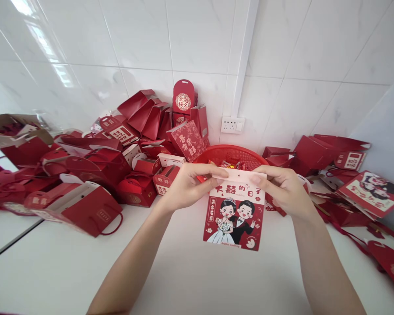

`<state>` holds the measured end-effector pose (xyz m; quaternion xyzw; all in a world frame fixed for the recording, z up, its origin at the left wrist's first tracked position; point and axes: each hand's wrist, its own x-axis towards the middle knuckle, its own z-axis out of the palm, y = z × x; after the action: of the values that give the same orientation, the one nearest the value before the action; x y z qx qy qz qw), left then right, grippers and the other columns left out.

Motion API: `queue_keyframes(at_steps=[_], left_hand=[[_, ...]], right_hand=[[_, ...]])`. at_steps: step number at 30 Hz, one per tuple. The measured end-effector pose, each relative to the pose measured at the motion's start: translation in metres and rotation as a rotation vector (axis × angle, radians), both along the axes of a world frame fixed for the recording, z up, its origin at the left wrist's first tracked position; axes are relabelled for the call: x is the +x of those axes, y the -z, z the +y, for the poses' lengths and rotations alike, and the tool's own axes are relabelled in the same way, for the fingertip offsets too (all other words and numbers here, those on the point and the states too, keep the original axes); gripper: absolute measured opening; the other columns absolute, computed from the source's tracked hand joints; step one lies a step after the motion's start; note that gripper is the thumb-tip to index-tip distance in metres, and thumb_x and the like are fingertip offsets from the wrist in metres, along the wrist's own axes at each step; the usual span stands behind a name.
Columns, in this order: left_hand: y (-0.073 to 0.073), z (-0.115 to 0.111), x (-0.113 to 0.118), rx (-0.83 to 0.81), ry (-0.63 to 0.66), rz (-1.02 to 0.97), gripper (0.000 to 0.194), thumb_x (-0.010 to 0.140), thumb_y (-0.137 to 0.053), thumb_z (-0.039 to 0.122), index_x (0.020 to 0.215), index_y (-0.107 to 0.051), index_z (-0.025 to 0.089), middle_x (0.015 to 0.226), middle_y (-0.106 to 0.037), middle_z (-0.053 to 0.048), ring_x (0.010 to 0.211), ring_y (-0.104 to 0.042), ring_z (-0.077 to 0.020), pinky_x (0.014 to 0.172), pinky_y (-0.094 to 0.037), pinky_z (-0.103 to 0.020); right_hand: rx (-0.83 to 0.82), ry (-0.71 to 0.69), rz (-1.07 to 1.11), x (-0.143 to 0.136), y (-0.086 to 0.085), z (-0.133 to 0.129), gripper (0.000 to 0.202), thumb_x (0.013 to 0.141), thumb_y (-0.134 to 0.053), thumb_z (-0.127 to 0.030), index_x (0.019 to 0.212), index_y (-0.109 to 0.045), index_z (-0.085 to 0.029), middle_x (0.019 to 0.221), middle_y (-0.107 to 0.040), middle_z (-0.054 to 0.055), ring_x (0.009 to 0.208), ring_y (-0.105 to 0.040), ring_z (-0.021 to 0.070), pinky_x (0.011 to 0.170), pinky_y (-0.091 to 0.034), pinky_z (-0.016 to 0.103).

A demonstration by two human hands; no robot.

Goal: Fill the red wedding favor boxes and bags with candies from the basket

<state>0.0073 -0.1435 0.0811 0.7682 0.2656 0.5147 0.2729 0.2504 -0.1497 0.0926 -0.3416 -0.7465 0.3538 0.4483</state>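
Observation:
A red and white paper bag (pixel 233 223) with a cartoon bride and groom hangs upright in front of me, over the white table. My left hand (pixel 197 186) pinches its white top edge at the left corner, thumb in front. At the right corner my right hand (pixel 277 186) pinches the same edge. A small hole shows in the edge between the two hands. Just behind the bag and hands stands a red plastic basket (pixel 213 153) with small wrapped items inside, partly hidden.
Many red boxes (pixel 134 188) and bags lie heaped on the left of the white table (pixel 184 275). More red bags (pixel 318 153) lie on the right. A tiled wall with a socket (pixel 230 125) rises behind.

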Motion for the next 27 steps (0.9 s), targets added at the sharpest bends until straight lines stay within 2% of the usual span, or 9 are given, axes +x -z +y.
queue_keyframes(at_steps=[4,7,11,13,16,19,23,27], left_hand=[[-0.003,-0.004,-0.002,0.009,0.031,0.019,0.015,0.087,-0.070,0.023,0.094,-0.081,0.017,0.090,-0.080,-0.008,0.078,-0.073,-0.0179,0.069,-0.058,-0.025],[-0.004,-0.006,-0.002,0.002,0.047,0.040,0.017,0.089,-0.069,0.025,0.097,-0.081,0.017,0.092,-0.080,-0.009,0.081,-0.073,-0.0189,0.074,-0.059,-0.027],[-0.003,-0.006,0.000,-0.039,-0.019,-0.019,0.033,0.090,-0.070,0.034,0.118,-0.075,0.016,0.096,-0.079,-0.009,0.081,-0.072,-0.0184,0.073,-0.059,-0.027],[-0.003,-0.006,0.000,-0.071,-0.017,-0.028,0.038,0.089,-0.072,0.035,0.122,-0.072,0.015,0.095,-0.078,-0.009,0.079,-0.071,-0.0172,0.068,-0.058,-0.025],[-0.007,-0.006,-0.001,-0.121,0.029,0.025,0.025,0.090,-0.071,0.036,0.100,-0.078,0.014,0.082,-0.076,-0.007,0.073,-0.068,-0.0160,0.062,-0.054,-0.023],[-0.010,-0.007,-0.003,-0.148,0.057,0.047,0.024,0.090,-0.071,0.036,0.082,-0.076,0.014,0.065,-0.067,-0.002,0.061,-0.061,-0.0122,0.054,-0.048,-0.021],[-0.011,-0.009,-0.003,-0.102,0.039,0.015,0.030,0.089,-0.072,0.036,0.069,-0.070,0.014,0.060,-0.061,0.000,0.052,-0.049,-0.0081,0.049,-0.041,-0.021],[-0.011,-0.011,-0.001,-0.060,0.006,-0.005,0.032,0.090,-0.072,0.039,0.069,-0.070,0.014,0.060,-0.059,0.000,0.053,-0.048,-0.0095,0.050,-0.040,-0.023]], right_hand=[[0.077,0.054,0.007,0.000,0.002,0.001,0.032,0.090,-0.069,-0.046,0.074,-0.070,-0.018,0.065,-0.064,0.001,0.057,-0.055,0.0122,0.049,-0.042,0.022],[0.118,0.079,0.009,0.000,0.003,0.000,0.032,0.090,-0.069,-0.044,0.071,-0.068,-0.019,0.065,-0.063,0.001,0.058,-0.054,0.0124,0.050,-0.042,0.023],[0.141,0.117,0.013,0.000,0.002,-0.002,0.031,0.090,-0.069,-0.046,0.074,-0.070,-0.019,0.065,-0.064,0.001,0.058,-0.055,0.0135,0.051,-0.043,0.024],[0.158,0.131,0.017,0.000,0.003,-0.002,0.031,0.090,-0.069,-0.046,0.075,-0.071,-0.020,0.067,-0.065,0.001,0.060,-0.056,0.0142,0.053,-0.044,0.025],[0.183,0.138,0.019,0.000,0.005,-0.002,0.030,0.090,-0.069,-0.046,0.075,-0.071,-0.020,0.070,-0.067,0.002,0.063,-0.057,0.0154,0.054,-0.045,0.026],[0.192,0.138,0.018,0.000,0.007,0.000,0.030,0.091,-0.068,-0.044,0.074,-0.070,-0.020,0.070,-0.067,0.002,0.063,-0.057,0.0153,0.056,-0.045,0.026],[0.179,0.093,0.019,0.001,0.005,0.000,0.029,0.092,-0.068,-0.043,0.076,-0.071,-0.019,0.070,-0.066,0.002,0.063,-0.056,0.0141,0.056,-0.045,0.024],[0.158,0.061,0.025,0.003,0.001,-0.002,0.032,0.092,-0.067,-0.048,0.077,-0.071,-0.019,0.066,-0.062,0.001,0.059,-0.054,0.0135,0.051,-0.042,0.024]])
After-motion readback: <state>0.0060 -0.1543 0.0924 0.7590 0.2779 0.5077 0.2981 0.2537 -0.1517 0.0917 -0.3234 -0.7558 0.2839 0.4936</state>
